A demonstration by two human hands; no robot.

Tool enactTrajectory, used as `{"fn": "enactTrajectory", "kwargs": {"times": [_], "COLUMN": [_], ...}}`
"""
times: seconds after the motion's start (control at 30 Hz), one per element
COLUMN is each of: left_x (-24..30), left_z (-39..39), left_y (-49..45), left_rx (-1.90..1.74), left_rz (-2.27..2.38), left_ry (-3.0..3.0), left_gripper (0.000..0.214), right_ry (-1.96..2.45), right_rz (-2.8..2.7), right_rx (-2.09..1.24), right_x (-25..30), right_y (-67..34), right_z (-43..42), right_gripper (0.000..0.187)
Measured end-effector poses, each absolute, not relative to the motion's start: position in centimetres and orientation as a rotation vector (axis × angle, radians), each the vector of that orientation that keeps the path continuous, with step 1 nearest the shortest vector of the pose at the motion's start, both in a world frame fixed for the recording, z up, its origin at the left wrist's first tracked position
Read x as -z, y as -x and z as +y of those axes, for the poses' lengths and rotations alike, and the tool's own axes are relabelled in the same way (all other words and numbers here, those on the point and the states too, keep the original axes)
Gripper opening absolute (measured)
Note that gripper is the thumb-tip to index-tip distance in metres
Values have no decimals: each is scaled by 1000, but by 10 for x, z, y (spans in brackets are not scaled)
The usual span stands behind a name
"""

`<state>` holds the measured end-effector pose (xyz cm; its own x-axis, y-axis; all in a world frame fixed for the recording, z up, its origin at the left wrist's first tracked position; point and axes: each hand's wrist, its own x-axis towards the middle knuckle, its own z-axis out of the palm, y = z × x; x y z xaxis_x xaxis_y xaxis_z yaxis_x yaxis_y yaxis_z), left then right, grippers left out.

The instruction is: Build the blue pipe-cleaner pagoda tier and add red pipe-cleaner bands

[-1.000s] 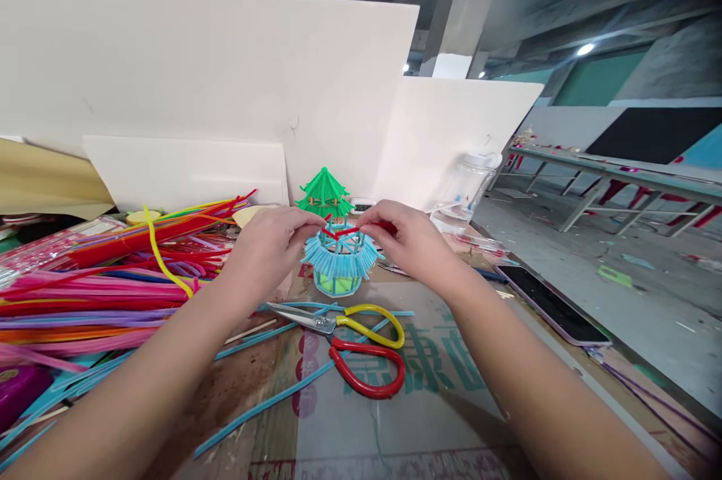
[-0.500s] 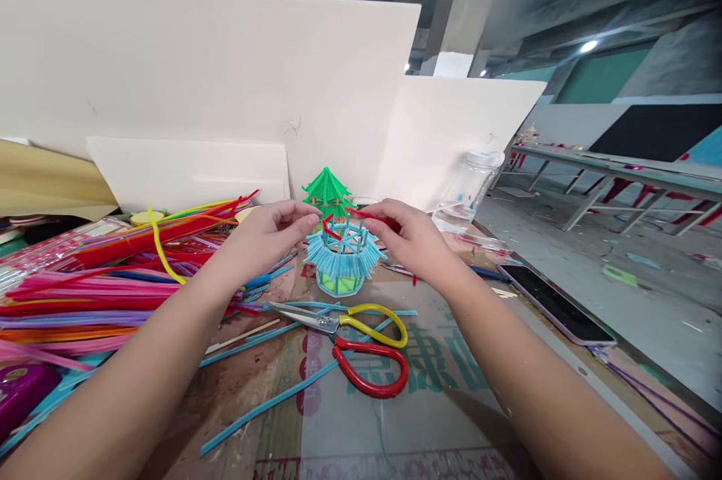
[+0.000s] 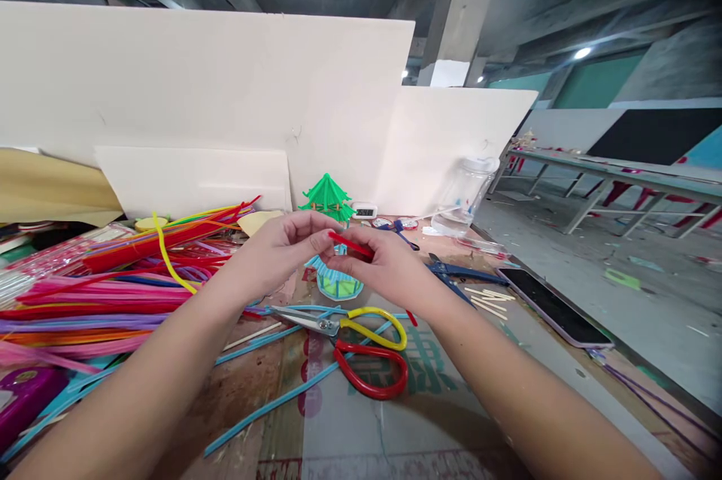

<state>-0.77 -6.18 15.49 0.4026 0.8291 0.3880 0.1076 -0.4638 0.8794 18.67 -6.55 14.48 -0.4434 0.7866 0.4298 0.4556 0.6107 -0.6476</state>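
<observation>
A red pipe cleaner (image 3: pixel 350 243) runs between my two hands, bent near its left end. My left hand (image 3: pixel 287 248) pinches that end between thumb and fingertips. My right hand (image 3: pixel 386 265) has its fingers closed round the rest, and a red tail hangs out below the wrist. Just beneath them stands a small light-blue pipe-cleaner pavilion (image 3: pixel 338 286) with a green base; its upper part is mostly hidden by my hands. Behind it rises a green pagoda-like roof (image 3: pixel 327 194). Scissors (image 3: pixel 361 344) with one yellow and one red handle lie open in front, on blue pipe cleaners (image 3: pixel 282 406).
A heap of coloured pipe cleaners (image 3: pixel 107 296) fills the left side. Blue-handled pliers (image 3: pixel 468 271), short wooden sticks (image 3: pixel 489 302) and a phone (image 3: pixel 556 307) lie to the right. A clear plastic jar (image 3: pixel 459 198) stands before the white boards (image 3: pixel 214 81).
My hands have come together over the blue pavilion, covering its top. The red pipe cleaner is now held between both hands. The pliers and sticks have come into fuller view.
</observation>
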Motion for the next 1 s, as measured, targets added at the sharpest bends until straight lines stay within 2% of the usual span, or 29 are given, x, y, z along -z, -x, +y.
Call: {"fn": "enactTrajectory", "kwargs": {"times": [0.07,0.23,0.33,0.47,0.6,1.0], "left_x": [-155,-154,-150,-138,-123,-104], "left_z": [-63,-65,-59,-44,-32,-21], "left_y": [8,13,13,12,11,12], "left_rx": [-1113,-1276,-1347,-1304,-1209,-1202], "left_rz": [843,1270,1319,1227,1294,1316], "left_ry": [-1897,-2098,-2233,-2520,-2672,-2817], "left_gripper": [32,33,31,24,27,25], "right_ry": [986,888,844,902,900,805], "right_rz": [-2103,-2146,-2141,-2114,-2094,-2132], "right_rx": [-489,-217,-118,-131,-189,-219], "right_x": [-145,-148,-145,-136,-128,-120], "right_y": [-189,-207,-219,-227,-227,-229], "right_z": [-64,-52,-38,-21,-15,-8], "right_gripper": [15,33,33,24,19,20]}}
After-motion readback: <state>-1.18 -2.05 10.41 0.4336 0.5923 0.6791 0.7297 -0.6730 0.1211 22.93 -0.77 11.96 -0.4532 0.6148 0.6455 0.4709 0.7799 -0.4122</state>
